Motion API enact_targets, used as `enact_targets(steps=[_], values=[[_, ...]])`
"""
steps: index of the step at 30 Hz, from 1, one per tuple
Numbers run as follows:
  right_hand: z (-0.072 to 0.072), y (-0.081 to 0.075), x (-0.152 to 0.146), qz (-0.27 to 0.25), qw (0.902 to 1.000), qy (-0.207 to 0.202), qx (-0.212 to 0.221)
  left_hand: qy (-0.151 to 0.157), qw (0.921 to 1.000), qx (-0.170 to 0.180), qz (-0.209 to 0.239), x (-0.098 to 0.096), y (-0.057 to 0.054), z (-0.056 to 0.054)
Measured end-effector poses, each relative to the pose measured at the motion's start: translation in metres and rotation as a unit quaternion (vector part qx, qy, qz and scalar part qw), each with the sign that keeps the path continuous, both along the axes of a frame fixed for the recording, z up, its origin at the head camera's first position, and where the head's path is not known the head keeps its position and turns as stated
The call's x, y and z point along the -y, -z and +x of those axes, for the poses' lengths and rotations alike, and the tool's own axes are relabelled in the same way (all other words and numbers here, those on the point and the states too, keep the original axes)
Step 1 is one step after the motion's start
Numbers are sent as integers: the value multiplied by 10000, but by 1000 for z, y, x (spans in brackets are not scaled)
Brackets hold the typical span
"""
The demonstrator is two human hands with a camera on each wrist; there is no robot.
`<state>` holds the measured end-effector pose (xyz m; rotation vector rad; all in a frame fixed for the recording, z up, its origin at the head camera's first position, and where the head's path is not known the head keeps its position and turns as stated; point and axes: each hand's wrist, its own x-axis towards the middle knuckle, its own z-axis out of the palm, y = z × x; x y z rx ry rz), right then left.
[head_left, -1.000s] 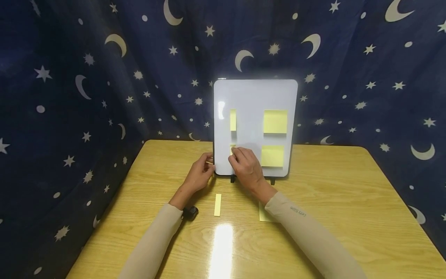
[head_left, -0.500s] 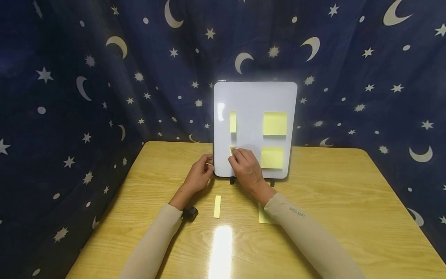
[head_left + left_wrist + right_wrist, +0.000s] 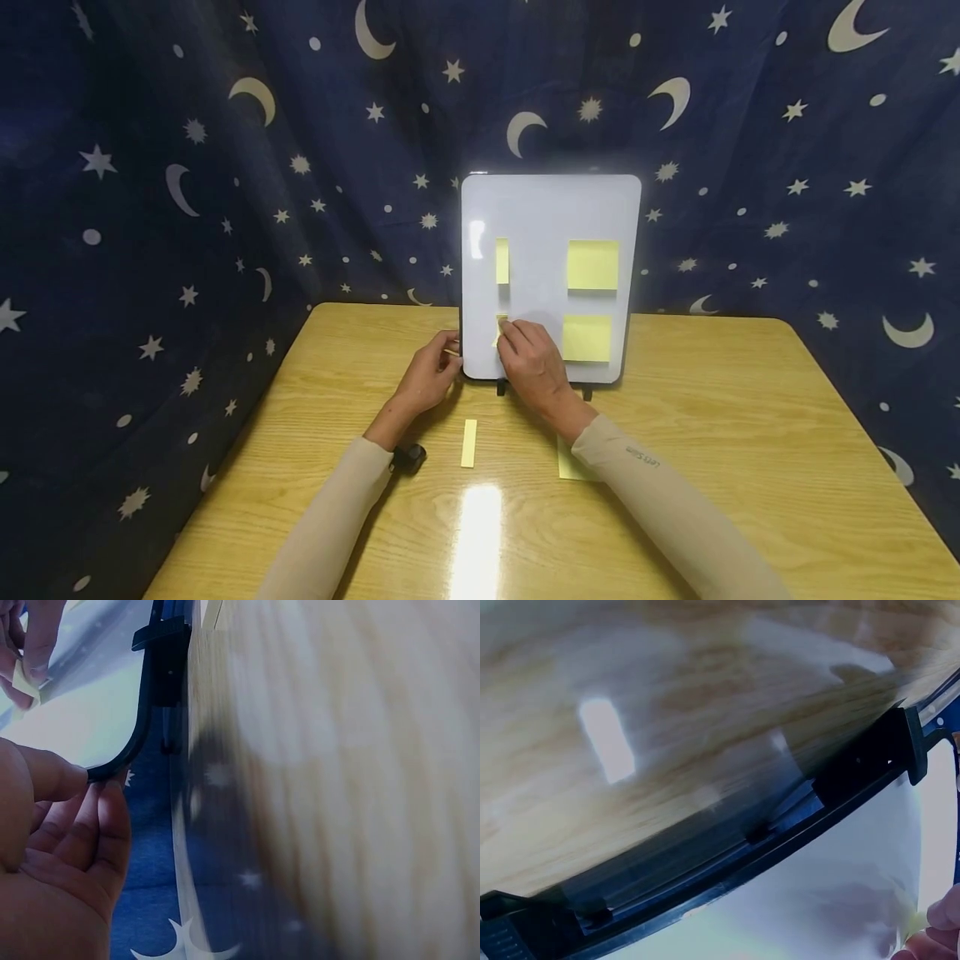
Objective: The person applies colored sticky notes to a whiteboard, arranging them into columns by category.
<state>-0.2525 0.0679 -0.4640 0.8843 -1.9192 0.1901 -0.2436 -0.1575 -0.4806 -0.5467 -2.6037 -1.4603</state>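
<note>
A small whiteboard stands upright on a black stand. My left hand grips its lower left edge; in the left wrist view the thumb lies on the front and the fingers are behind. My right hand pinches the lower narrow yellow sticky note on the board's left side. That note bends away from the board in the left wrist view, partly hidden by fingers. Above it hangs another narrow sticky note. Two wider sticky notes are on the right side.
A narrow yellow strip lies on the wooden table before the board. A wider yellow note lies partly under the right forearm. Behind the table hangs a dark blue curtain with moons and stars.
The right fingers have shifted very slightly right, and more of the lower narrow sticky note shows, its bottom end bent outward. The left hand keeps its grip on the whiteboard.
</note>
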Motion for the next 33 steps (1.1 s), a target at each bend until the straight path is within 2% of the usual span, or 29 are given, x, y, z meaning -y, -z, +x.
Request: enact_targets(steps=[9,16,33], values=[[4,0,-3,195,9996,171,89,-52,10000,-71,8,0,-2,1],[7,1,-4,405,9979,434,278,-93,9999,52,-30,-1,-4,1],[19,3,-8,824,9906,787,760,28,10000,56,-77,1,-6,3]])
